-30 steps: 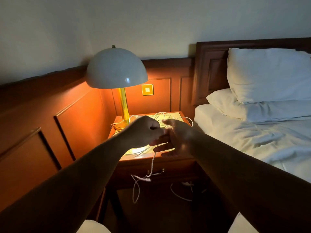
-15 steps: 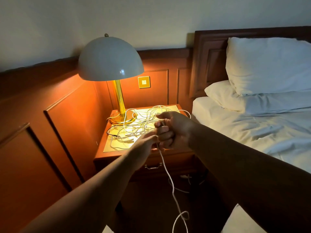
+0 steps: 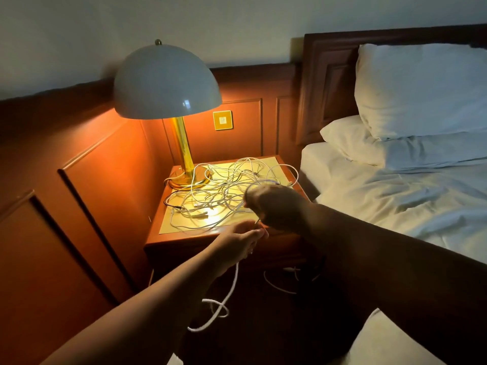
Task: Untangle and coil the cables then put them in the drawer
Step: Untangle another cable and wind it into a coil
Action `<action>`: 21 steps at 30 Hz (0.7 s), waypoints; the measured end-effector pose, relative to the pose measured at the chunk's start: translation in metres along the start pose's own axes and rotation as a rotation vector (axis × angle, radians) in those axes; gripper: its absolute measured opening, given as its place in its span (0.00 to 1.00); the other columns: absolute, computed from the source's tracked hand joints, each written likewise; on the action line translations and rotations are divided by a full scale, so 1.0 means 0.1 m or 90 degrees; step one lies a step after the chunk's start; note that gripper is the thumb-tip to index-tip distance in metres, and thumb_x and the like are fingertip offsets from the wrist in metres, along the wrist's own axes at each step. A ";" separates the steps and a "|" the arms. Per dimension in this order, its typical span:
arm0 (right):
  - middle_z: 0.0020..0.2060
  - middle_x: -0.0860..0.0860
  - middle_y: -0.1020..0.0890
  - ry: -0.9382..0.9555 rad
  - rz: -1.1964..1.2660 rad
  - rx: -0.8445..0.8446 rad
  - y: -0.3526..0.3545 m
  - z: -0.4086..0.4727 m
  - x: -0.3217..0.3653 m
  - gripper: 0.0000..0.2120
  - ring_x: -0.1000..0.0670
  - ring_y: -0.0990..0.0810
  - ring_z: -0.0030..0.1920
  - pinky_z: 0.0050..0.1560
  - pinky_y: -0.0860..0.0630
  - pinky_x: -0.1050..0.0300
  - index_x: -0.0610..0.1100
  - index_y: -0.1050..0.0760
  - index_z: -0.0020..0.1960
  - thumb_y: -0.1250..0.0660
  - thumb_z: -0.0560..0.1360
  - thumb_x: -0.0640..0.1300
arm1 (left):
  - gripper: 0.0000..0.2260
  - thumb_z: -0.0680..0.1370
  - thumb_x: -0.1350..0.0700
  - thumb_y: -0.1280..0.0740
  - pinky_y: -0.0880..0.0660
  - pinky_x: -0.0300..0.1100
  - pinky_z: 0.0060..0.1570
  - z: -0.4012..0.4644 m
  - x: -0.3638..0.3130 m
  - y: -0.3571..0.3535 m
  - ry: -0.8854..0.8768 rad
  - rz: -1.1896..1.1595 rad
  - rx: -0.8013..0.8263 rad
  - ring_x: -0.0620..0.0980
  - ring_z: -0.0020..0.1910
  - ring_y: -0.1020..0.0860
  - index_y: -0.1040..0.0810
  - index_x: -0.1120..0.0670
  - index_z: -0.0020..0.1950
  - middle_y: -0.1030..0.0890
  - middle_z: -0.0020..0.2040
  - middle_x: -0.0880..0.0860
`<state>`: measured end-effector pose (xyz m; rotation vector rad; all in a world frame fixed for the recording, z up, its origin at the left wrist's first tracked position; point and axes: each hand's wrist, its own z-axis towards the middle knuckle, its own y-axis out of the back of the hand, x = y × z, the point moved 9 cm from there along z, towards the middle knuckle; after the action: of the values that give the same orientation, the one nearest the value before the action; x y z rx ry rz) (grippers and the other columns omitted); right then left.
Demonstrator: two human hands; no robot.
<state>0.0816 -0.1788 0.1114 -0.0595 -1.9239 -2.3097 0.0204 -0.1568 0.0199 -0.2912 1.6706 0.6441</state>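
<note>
A tangle of white cables (image 3: 218,193) lies spread over the top of the wooden nightstand (image 3: 184,239). My right hand (image 3: 274,206) is curled in a fist over the stand's front right part and grips a loop of white cable. My left hand (image 3: 242,241) sits just below it at the stand's front edge and pinches the same cable (image 3: 226,296), which hangs down from the fingers and curls near the floor. The drawer front lies in shadow under the hands and looks closed.
A dome-shaded brass lamp (image 3: 168,83) stands lit at the nightstand's back left. A bed (image 3: 408,196) with white pillows lies close on the right. Wood panelling (image 3: 87,185) runs along the left. More white cable (image 3: 279,285) lies on the dark floor under the stand.
My left hand has drawn down and away from the right hand, running along the cable. The hanging end now dangles lower, toward the floor. The right hand keeps its grip.
</note>
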 end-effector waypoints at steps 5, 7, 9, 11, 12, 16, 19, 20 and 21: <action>0.45 0.49 0.20 -0.228 -0.010 0.228 -0.42 -0.10 -0.32 0.12 0.50 0.23 0.43 0.43 0.26 0.57 0.46 0.25 0.49 0.39 0.81 0.54 | 0.05 0.81 0.55 0.35 0.34 0.32 0.30 0.05 0.03 0.17 -0.015 0.210 0.033 0.42 0.32 0.29 0.21 0.51 0.47 0.22 0.39 0.50; 0.35 0.50 0.26 -0.256 0.136 0.243 -0.45 -0.11 -0.37 0.18 0.52 0.29 0.35 0.35 0.34 0.58 0.45 0.28 0.39 0.38 0.80 0.58 | 0.04 0.81 0.56 0.35 0.34 0.30 0.31 0.07 0.06 0.22 -0.033 0.288 0.031 0.41 0.33 0.29 0.21 0.52 0.48 0.23 0.39 0.48; 0.31 0.50 0.29 -0.256 0.284 0.242 -0.40 -0.12 -0.37 0.17 0.52 0.32 0.33 0.33 0.38 0.58 0.44 0.28 0.37 0.34 0.78 0.55 | 0.04 0.81 0.57 0.34 0.33 0.27 0.32 0.08 0.11 0.27 -0.043 0.329 0.004 0.39 0.34 0.28 0.20 0.55 0.50 0.23 0.39 0.47; 0.29 0.50 0.30 -0.280 0.466 0.200 -0.31 -0.13 -0.41 0.12 0.53 0.34 0.29 0.30 0.38 0.58 0.43 0.26 0.41 0.32 0.78 0.50 | 0.05 0.81 0.58 0.35 0.32 0.27 0.32 0.08 0.25 0.33 -0.021 0.304 -0.011 0.37 0.32 0.27 0.20 0.56 0.50 0.22 0.38 0.47; 0.27 0.50 0.31 -0.290 0.534 0.158 -0.23 -0.12 -0.45 0.11 0.53 0.36 0.26 0.28 0.39 0.58 0.43 0.26 0.41 0.33 0.79 0.48 | 0.04 0.81 0.58 0.35 0.32 0.28 0.31 0.08 0.34 0.35 -0.001 0.285 -0.010 0.38 0.32 0.27 0.20 0.55 0.50 0.23 0.37 0.47; 0.25 0.49 0.36 -0.352 0.673 -0.050 0.06 -0.10 -0.67 0.17 0.52 0.39 0.22 0.23 0.39 0.61 0.43 0.30 0.35 0.37 0.81 0.45 | 0.06 0.82 0.57 0.37 0.30 0.38 0.33 0.02 0.74 0.39 0.082 0.229 0.001 0.44 0.30 0.28 0.21 0.54 0.48 0.24 0.32 0.50; 0.25 0.51 0.36 -0.394 0.759 -0.190 0.22 -0.15 -0.78 0.16 0.52 0.40 0.24 0.23 0.39 0.60 0.46 0.32 0.35 0.39 0.82 0.46 | 0.08 0.83 0.55 0.39 0.28 0.42 0.41 -0.03 0.92 0.36 0.114 0.244 0.008 0.45 0.31 0.25 0.20 0.53 0.50 0.21 0.32 0.50; 0.23 0.53 0.36 -0.406 0.797 -0.247 0.27 -0.18 -0.83 0.18 0.53 0.40 0.23 0.25 0.39 0.60 0.46 0.33 0.34 0.39 0.82 0.46 | 0.08 0.82 0.54 0.38 0.27 0.42 0.43 -0.04 0.97 0.35 0.126 0.259 0.016 0.45 0.35 0.22 0.20 0.52 0.51 0.19 0.34 0.50; 0.23 0.53 0.36 -0.418 0.828 -0.301 0.32 -0.22 -0.87 0.19 0.54 0.39 0.22 0.26 0.39 0.59 0.46 0.34 0.33 0.39 0.82 0.47 | 0.07 0.82 0.54 0.38 0.26 0.42 0.46 -0.06 1.03 0.33 0.138 0.273 0.027 0.45 0.39 0.21 0.20 0.51 0.51 0.17 0.38 0.50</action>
<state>0.1732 -0.1995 0.1286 -1.6732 -0.8056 -1.7032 -0.0231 -0.1169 -0.0707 0.0356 1.9735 0.9179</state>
